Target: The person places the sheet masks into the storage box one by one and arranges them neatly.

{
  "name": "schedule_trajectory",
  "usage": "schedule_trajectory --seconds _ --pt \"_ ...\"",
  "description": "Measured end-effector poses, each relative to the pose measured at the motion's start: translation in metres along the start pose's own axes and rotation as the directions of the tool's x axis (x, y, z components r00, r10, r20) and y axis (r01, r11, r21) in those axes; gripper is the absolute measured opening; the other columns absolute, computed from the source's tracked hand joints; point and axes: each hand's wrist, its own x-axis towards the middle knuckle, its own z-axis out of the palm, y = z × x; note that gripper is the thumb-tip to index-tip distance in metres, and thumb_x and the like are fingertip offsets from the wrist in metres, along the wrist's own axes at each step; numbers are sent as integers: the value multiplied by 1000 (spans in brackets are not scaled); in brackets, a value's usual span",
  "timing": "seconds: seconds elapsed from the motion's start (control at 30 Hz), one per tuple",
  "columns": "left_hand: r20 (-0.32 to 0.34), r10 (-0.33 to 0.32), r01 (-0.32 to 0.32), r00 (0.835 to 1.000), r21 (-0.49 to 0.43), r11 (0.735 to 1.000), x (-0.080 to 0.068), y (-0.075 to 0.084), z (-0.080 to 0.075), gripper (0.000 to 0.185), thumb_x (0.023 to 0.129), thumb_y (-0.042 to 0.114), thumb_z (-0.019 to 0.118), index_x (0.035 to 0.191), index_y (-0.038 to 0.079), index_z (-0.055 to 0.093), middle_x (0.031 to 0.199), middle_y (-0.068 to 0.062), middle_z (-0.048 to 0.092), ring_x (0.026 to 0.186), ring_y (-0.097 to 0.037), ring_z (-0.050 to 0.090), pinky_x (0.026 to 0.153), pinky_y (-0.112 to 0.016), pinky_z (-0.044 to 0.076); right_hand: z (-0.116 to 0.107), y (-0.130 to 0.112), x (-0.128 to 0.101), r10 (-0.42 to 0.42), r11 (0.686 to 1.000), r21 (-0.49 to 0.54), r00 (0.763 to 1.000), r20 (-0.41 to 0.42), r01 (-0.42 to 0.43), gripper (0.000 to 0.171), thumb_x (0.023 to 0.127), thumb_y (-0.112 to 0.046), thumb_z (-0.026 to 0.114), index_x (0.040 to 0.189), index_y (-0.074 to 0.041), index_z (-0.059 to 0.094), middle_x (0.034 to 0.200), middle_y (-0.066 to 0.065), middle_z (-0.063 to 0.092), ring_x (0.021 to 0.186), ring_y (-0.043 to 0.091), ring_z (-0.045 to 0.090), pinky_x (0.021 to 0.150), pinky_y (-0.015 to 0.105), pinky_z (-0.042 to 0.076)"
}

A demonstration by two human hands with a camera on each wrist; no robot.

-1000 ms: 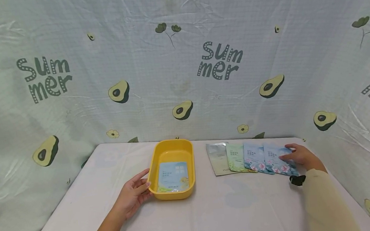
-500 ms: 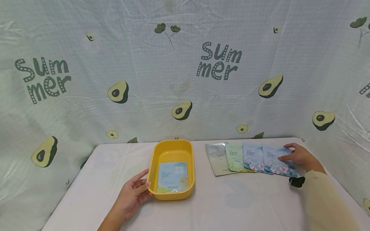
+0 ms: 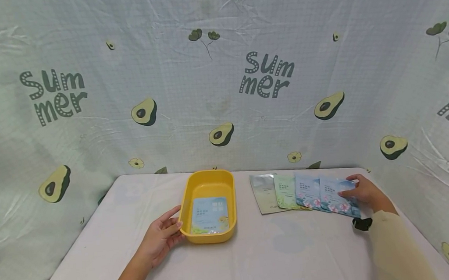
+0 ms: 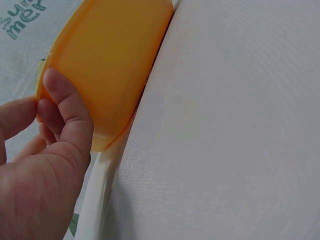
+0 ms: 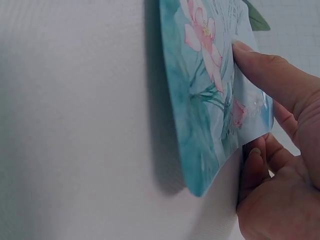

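Note:
A yellow tray stands mid-table with a pale blue sachet lying flat inside. My left hand rests against the tray's near left corner, with its thumb on the outer wall. To the right lies a row of overlapping sachets. My right hand pinches the rightmost one, a blue sachet with pink flowers. The right wrist view has the thumb on top of that sachet, fingers under its raised edge.
The row also holds a silver sachet, a green one and another blue flowered one. A white cloth covers the table. Avocado-print sheets hang close behind and on both sides.
My right hand has shifted slightly on the right edge of the flowered sachet. The left hand and the tray have stayed put.

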Motion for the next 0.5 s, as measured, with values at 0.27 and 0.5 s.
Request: schedule_trajectory --seconds 0.27,0.5 --pt "-1 0 0 1000 -1 1000 1 0 0 63 101 1 59 159 12 37 110 -5 54 88 -16 63 78 -27 60 4 2 -4 0 998 60 1000 -16 1 101 87 -31 82 156 4 19 151 41 26 127 54 38 116 66 34" --pt "-9 3 -3 1000 9 1000 0 0 0 63 101 0 58 159 11 37 109 -5 54 88 -16 63 78 -27 60 9 -2 -9 -2 1000 22 999 -43 3 104 89 -30 80 159 5 11 156 43 19 138 60 29 116 71 28"
